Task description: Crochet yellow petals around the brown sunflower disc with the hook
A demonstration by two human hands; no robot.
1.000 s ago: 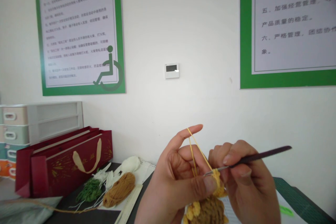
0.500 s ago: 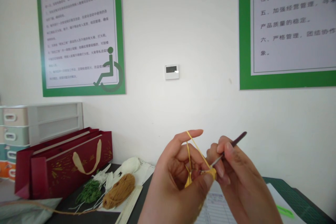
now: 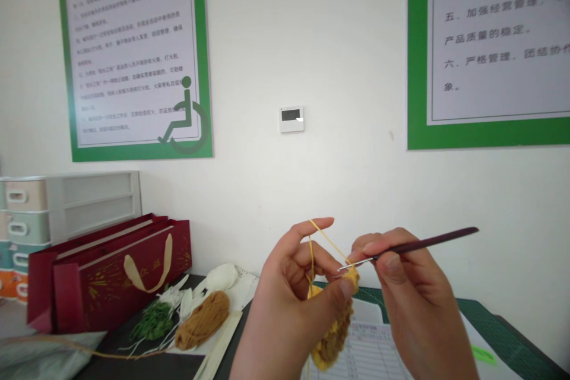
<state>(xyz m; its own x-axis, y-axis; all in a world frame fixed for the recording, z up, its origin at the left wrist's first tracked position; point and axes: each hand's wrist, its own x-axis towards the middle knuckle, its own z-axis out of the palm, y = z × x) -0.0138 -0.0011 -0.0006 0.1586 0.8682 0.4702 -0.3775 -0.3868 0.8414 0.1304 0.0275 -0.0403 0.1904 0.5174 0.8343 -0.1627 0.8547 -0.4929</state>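
Note:
My left hand [image 3: 296, 303] pinches a yellow and brown crochet piece [image 3: 332, 341] between thumb and fingers, its lower part hanging below the thumb. Over the raised index finger runs a strand of yellow yarn [image 3: 329, 234], stretched down to the top of the piece. My right hand [image 3: 414, 291] is closed round a crochet hook [image 3: 430, 241] with a dark handle and a thin metal shaft. The hook's tip lies at the upper edge of the piece, by the yarn, close to my left fingers. Whether the tip passes through a loop is too small to tell.
On the dark table at left lie a brown yarn skein [image 3: 202, 320], green yarn [image 3: 152, 322] and white yarn [image 3: 221, 278]. Behind them stand red gift bags [image 3: 116, 276] and a drawer unit [image 3: 95, 199]. A printed sheet [image 3: 369, 350] and a green cutting mat [image 3: 499, 329] lie beneath my hands.
My right hand has turned the hook flatter, its handle end now pointing further right. My left hand has tilted, so more of the crochet piece shows below the thumb.

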